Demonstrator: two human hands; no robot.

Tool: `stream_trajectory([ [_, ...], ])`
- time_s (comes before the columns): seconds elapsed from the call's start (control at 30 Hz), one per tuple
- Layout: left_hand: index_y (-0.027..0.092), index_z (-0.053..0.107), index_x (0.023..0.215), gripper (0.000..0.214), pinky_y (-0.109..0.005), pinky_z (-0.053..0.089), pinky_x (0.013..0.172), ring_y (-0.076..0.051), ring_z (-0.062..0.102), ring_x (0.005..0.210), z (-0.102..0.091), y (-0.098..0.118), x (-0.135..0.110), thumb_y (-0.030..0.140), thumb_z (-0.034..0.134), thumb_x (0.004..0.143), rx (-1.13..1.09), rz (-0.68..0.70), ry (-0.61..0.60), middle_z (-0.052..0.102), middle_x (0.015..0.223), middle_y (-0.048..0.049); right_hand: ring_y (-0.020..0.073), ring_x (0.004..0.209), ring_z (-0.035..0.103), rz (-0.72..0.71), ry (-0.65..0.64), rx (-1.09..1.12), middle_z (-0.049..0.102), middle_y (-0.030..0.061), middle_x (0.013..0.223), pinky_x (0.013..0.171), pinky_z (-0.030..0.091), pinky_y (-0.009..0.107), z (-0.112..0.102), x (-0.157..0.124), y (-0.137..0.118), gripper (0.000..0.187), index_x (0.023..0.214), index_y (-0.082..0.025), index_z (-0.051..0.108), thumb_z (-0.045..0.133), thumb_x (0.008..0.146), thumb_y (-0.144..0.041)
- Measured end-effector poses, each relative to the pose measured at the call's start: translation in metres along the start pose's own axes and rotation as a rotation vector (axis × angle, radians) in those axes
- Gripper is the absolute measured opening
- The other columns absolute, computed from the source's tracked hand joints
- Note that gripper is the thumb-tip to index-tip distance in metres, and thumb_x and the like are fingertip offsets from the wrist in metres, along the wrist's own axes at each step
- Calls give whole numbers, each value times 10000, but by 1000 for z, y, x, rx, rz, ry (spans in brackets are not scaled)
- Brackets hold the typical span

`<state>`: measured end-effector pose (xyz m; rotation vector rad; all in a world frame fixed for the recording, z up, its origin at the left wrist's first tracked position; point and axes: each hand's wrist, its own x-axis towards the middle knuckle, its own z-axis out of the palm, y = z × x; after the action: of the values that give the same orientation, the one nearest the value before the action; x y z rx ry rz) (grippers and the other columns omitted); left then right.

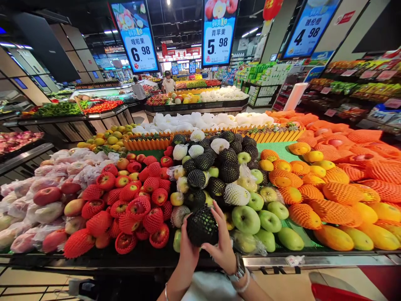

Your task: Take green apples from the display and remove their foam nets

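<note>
Between my two hands is a round fruit in a black foam net [202, 225], held over the front edge of the fruit display. My left hand [188, 248] cups its left side, with the fingers partly hidden behind it. On the right side my right hand [224, 246] presses against the net, its thumb low and fingers reaching up. A little green shows through the mesh. Just beyond lie more fruits in black nets [216, 187], one in a white net [236, 195], and bare green apples [246, 219] to the right.
Red-netted apples [130, 209] and plastic-wrapped apples [46, 213] fill the left. Orange-netted fruits [316, 192] and yellow mangoes [334, 237] lie right. A metal rail [269, 260] edges the display. Price screens [219, 33] hang above. Two people [169, 83] stand farther back.
</note>
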<state>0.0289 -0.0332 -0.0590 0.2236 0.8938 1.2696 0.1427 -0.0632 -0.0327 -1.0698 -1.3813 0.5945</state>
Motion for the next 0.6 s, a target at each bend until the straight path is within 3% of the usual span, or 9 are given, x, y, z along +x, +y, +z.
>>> stream_trajectory([
  [0.13,211,727,855,352,-385,504,949,-259,662,1034,9,2,-10,502,737,659,-30,-130,52,754,959,-66,309,1262,496,82,-29,-26,541,96,1354,1074,374,489,2,2,5,408,1236,-280,602,630,852,-413],
  [0.27,189,728,905,467,-378,512,913,-259,684,962,22,9,-17,550,773,612,-62,-107,-46,753,982,-72,264,1096,583,94,112,62,634,80,1128,971,447,438,3,0,7,135,974,-259,655,591,873,-321],
  [0.47,221,701,994,403,-360,507,866,-223,693,851,22,1,-14,490,744,697,-96,-111,-130,750,913,-40,249,1019,579,-38,355,139,600,51,942,900,479,450,8,-7,8,49,905,-257,600,581,868,-230],
  [0.6,182,717,847,253,-325,507,821,-202,681,798,14,-16,-8,417,684,760,-221,-172,-51,746,861,-49,235,943,571,-172,357,2,562,32,859,875,496,480,8,-12,12,120,900,-255,603,608,833,-156],
])
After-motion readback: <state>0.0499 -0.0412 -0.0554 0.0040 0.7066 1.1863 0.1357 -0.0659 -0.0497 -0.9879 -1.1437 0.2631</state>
